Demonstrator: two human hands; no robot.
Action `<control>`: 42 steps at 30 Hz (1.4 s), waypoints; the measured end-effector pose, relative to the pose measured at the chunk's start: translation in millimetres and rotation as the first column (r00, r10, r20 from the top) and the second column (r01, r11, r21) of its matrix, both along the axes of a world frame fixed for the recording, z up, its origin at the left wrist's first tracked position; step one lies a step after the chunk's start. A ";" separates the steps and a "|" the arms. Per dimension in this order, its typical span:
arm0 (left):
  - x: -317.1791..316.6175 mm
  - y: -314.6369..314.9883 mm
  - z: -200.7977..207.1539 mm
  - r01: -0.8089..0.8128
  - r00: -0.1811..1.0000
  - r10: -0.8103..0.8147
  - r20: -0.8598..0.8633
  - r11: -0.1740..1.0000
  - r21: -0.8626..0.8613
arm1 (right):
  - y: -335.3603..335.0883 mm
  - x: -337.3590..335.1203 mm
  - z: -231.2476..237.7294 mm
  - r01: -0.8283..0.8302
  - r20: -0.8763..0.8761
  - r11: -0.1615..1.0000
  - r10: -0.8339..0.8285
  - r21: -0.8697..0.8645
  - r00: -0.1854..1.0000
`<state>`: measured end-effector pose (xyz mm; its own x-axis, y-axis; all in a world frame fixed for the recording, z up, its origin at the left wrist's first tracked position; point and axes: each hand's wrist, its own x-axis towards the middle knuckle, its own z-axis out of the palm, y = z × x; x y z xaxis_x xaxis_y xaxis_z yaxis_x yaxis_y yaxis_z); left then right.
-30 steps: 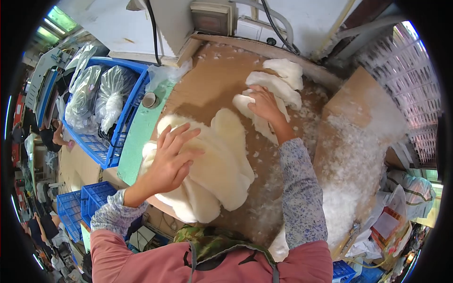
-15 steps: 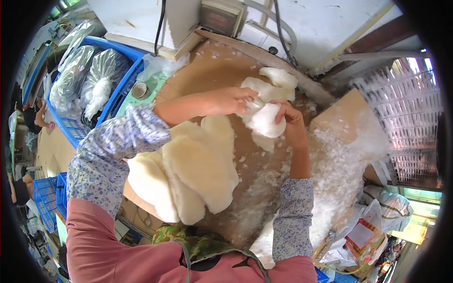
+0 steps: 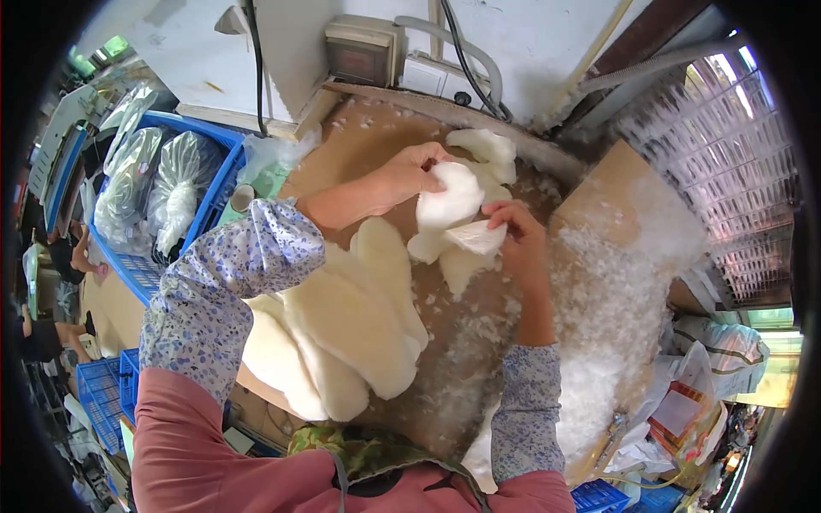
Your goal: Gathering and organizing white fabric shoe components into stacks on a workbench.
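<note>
My left hand (image 3: pixel 412 173) pinches the upper edge of a small white fluffy piece (image 3: pixel 450 198), its fingers pressed together. Lower and to the right, my right hand (image 3: pixel 519 232) grips a white piece with a flat, smooth side (image 3: pixel 475 238) between thumb and fingers. Whether these two are joined, I cannot tell. More pale fluffy pieces (image 3: pixel 492 154) lie just behind and beneath my hands. Left of them, large cream plush pieces (image 3: pixel 338 312) with rounded ends overlap in a pile on the brown tabletop (image 3: pixel 436 333).
Loose white fluff (image 3: pixel 590 342) covers the table's right side, near a cardboard sheet (image 3: pixel 616 205). A blue crate (image 3: pixel 227 171) with clear plastic bags stands at the left, beside a small round tin (image 3: pixel 242 197). A wall with a switch box (image 3: pixel 359 56) closes off the back.
My left hand has lifted slightly and the white piece now shows its rounded front. My right hand has moved a little lower, and the flat side of its piece has come into view.
</note>
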<state>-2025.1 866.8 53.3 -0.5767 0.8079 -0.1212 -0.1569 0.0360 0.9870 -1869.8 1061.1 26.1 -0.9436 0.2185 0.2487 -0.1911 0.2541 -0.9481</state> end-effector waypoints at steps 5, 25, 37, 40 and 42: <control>-3.7 -2.1 18.1 -0.056 0.998 0.053 -0.043 0.997 -0.056 | -3.5 -5.1 40.4 -0.073 -0.105 0.997 0.073 0.004 0.992; -89.8 -97.9 38.6 -0.409 0.891 0.386 -0.240 0.911 -0.054 | 25.7 -153.4 -102.9 0.274 -0.013 0.784 -0.322 0.557 0.946; -111.6 -96.9 15.8 -0.193 0.956 0.140 -0.256 0.961 -0.195 | 28.0 -169.4 -101.7 -0.036 0.157 0.911 -0.032 0.411 0.987; -110.2 -83.8 6.3 -0.121 0.980 0.098 -0.174 0.985 -0.124 | 15.4 -179.2 -112.1 -0.104 0.248 0.729 -0.092 0.676 0.965; -114.5 -80.2 13.6 -0.062 0.963 0.027 -0.269 0.991 -0.122 | 25.5 -178.9 -113.0 -0.122 0.258 0.582 -0.156 0.804 0.953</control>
